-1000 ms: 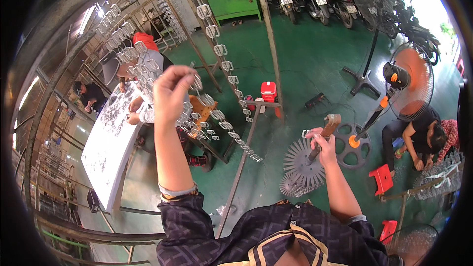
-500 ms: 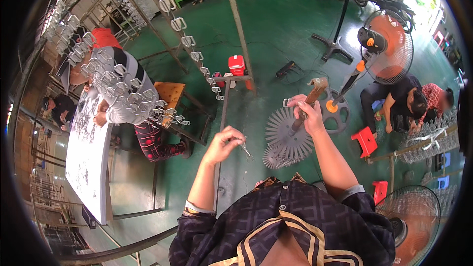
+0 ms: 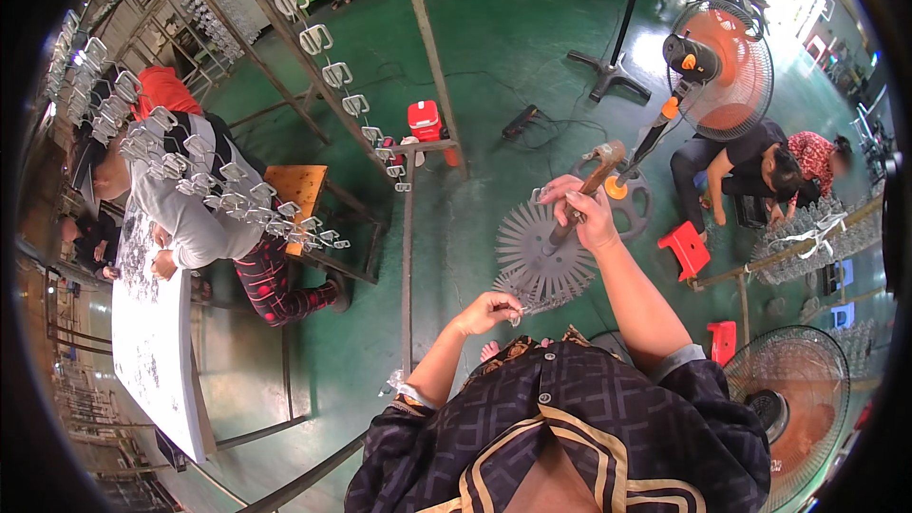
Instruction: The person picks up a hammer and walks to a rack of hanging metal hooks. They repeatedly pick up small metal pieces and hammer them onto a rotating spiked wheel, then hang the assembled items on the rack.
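My left hand [image 3: 487, 312] is closed in a pinch, low in front of my body. A small shiny metal piece [image 3: 515, 319] shows at its fingertips; its exact kind is too small to tell. My right hand [image 3: 582, 213] is up and to the right, with its fingers curled round a rusty metal bar [image 3: 599, 171] that has a short crosspiece at its top. Beneath the hands lies a grey metal disk [image 3: 521, 245] with radial slots, and a smaller toothed part partly shows near my left fingertips.
Metal handles [image 3: 337, 74] hang along a frame at the left. A person in grey [image 3: 209, 171] bends over a white table [image 3: 157, 361]. At right are a standing fan [image 3: 730, 71], a red stool [image 3: 684, 251], two crouching people and a lower fan [image 3: 788, 418]. A red cooler [image 3: 424, 120] stands ahead.
My left hand has moved right and slightly down with the small metal piece. A handle-like metal loop that showed by my right fingertips no longer shows there. The whole view has shifted slightly.
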Tool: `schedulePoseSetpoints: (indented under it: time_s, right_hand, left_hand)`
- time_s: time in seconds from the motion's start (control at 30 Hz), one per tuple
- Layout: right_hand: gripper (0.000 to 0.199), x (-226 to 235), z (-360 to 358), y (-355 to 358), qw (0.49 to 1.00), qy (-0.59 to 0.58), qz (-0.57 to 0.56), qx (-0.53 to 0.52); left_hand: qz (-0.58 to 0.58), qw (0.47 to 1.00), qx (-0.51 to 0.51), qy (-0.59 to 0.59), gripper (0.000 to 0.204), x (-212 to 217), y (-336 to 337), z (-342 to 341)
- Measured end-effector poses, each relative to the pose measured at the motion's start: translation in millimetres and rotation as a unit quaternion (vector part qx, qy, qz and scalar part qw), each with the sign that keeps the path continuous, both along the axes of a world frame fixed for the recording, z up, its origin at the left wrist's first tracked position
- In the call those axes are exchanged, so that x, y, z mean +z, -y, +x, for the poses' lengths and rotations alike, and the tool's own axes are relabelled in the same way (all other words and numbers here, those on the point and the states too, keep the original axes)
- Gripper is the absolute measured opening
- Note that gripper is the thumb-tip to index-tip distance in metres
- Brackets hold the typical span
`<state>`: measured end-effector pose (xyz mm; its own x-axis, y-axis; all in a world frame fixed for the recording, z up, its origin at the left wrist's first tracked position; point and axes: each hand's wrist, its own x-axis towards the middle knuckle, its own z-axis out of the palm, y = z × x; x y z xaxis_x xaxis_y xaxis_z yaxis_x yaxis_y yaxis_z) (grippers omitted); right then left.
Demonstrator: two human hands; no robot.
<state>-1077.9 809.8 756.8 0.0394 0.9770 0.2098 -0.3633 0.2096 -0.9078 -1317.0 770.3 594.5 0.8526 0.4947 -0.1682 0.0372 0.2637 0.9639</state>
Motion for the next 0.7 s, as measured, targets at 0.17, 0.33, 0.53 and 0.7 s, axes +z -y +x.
schedulePoseSetpoints:
  time_s: [0.17, 0.33, 0.53, 0.7]
  right_hand:
    - [0.029, -3, 4, 1, 1.000, -0.008, 0.010, 0.003]
    - [0.031, -4, 7, 0, 1.000, -0.008, 0.009, 0.022]
    - [0.033, -2, 8, 2, 1.000, -0.014, -0.001, 0.023]
    - [0.033, 0, 7, 2, 1.000, -0.008, -0.005, 0.023]
  left_hand:
    - [-0.034, 0.999, -0.027, 0.023, 0.011, -24, -1, 14]
    - [-0.066, 0.997, -0.041, 0.029, 0.011, -42, -8, 25]
    - [-0.119, 0.991, -0.041, 0.045, 0.007, -55, -15, 32]
    - [-0.157, 0.987, -0.030, -0.024, 0.010, -70, -22, 38]
